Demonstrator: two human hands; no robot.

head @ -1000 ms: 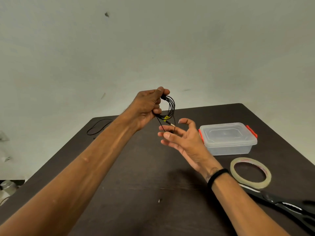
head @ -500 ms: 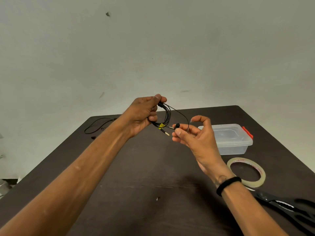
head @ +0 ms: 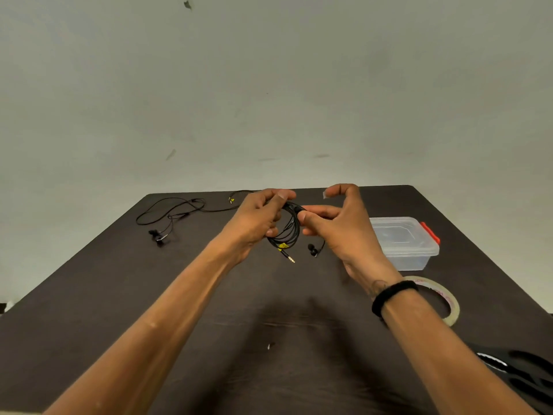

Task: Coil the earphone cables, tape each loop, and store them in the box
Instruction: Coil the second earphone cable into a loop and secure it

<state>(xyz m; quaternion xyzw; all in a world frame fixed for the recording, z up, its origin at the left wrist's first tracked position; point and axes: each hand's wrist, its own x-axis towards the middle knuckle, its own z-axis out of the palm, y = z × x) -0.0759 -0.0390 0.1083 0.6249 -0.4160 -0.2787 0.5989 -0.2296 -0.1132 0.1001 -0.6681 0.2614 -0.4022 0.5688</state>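
Observation:
My left hand (head: 258, 218) grips a coiled black earphone cable (head: 288, 232) above the middle of the dark table (head: 209, 324). Its gold plug (head: 288, 257) with a yellow tag sticks out below the coil, and an earbud (head: 313, 250) dangles beside it. My right hand (head: 338, 226) pinches the coil's right side with thumb and middle fingers; a small piece of clear tape (head: 325, 194) clings to its raised index fingertip. A second earphone (head: 170, 215) lies uncoiled at the far left. The clear box (head: 404, 244) with red latches sits closed at the right.
A roll of clear tape (head: 443, 301) lies near my right wrist. Black scissors (head: 520, 372) lie at the table's near right corner. A pale wall rises behind the far table edge.
Both hands dropped lower over the table and came together. My right hand, apart from the coil a second ago, now pinches it, and an earbud hangs free below.

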